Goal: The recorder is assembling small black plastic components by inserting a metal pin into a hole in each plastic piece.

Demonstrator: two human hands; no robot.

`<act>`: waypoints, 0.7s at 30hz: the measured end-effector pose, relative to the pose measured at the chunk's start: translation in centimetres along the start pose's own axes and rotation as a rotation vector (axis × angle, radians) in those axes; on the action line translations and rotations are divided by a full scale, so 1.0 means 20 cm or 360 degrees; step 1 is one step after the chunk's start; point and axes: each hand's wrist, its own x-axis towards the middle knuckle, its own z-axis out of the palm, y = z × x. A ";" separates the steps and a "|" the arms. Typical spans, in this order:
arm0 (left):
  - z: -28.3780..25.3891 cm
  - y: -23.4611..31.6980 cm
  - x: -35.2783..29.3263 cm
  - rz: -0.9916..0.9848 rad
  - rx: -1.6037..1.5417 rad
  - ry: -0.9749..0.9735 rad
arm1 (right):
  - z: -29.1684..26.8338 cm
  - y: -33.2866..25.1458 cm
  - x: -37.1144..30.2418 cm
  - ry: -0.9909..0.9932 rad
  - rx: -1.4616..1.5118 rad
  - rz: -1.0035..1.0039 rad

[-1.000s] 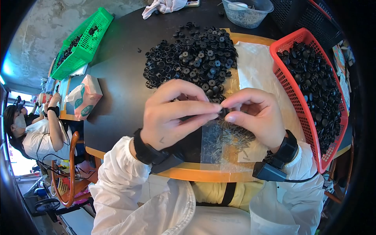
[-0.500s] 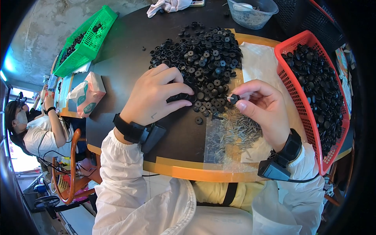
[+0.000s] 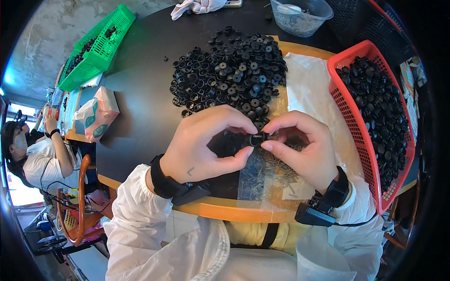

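My left hand (image 3: 204, 147) and my right hand (image 3: 307, 152) meet over the near part of the table. Thumb and fingertips of the left pinch a small black plastic cap (image 3: 255, 139). Against it, from the right side, my other hand presses a small black knob (image 3: 266, 136), mostly hidden by the fingertips; its screw is out of sight now. Behind the hands lies a big heap of black plastic parts (image 3: 229, 75), ring-shaped ones on the left and discs with holes on the right. Loose metal screws (image 3: 281, 171) are scattered under my right hand on clear plastic.
A red basket (image 3: 344, 107) full of black knobs stands at right; a green basket (image 3: 105, 51) is far left. Nearby are a tissue box (image 3: 104, 114), a clear tub (image 3: 300, 21) and a cloth (image 3: 197, 7). Another person (image 3: 47, 161) sits at left.
My left hand has left the heap with a black cap and moved right and nearer. My right hand has brought the knob with its screw left and down to meet it.
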 end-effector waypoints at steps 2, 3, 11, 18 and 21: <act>0.01 -0.02 -0.01 -0.0026 -0.0094 -0.0015 | 0.00 0.00 0.00 0.0016 -0.0096 -0.0067; 0.01 -0.03 -0.01 -0.0073 -0.0173 0.0028 | 0.00 0.00 0.00 0.0031 -0.0187 -0.0139; 0.02 -0.03 -0.02 -0.0062 -0.0159 0.0051 | 0.00 0.00 0.00 0.0070 -0.0267 -0.0247; 0.02 -0.03 -0.02 0.0013 -0.0080 0.0064 | 0.00 -0.01 0.01 0.0055 -0.0316 -0.0267; 0.02 -0.04 -0.01 0.0014 -0.0063 0.0070 | -0.01 -0.01 0.01 0.0058 -0.0289 -0.0283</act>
